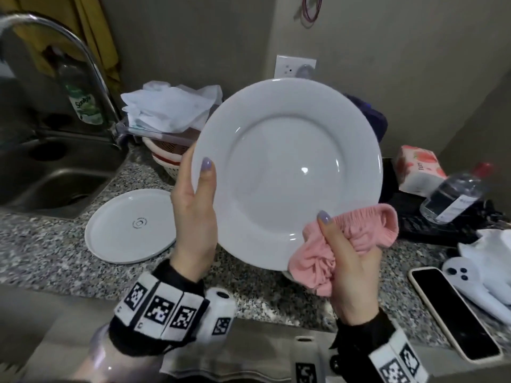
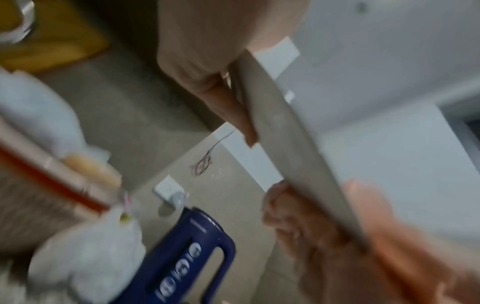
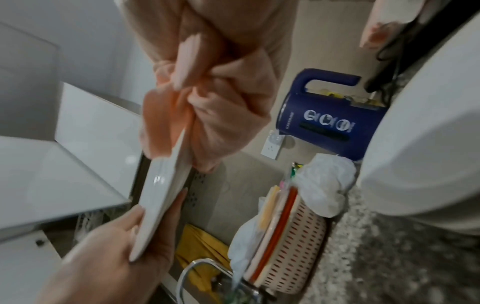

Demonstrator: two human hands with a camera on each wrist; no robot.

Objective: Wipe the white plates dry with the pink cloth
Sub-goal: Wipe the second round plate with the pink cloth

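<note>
L hand (image 1: 193,200) grips plate (image 1: 287,172) rim; R hand (image 1: 351,269) pinches pink cloth (image 1: 348,239) on rim; fingers behind hidden.

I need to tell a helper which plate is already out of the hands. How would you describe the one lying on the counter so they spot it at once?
Start at the steel sink on the left of the granite counter. Just right of it, near the counter's front, lies a flat white plate. Unlike the held plate, it rests upside down, showing a small round maker's mark at its centre.
</note>
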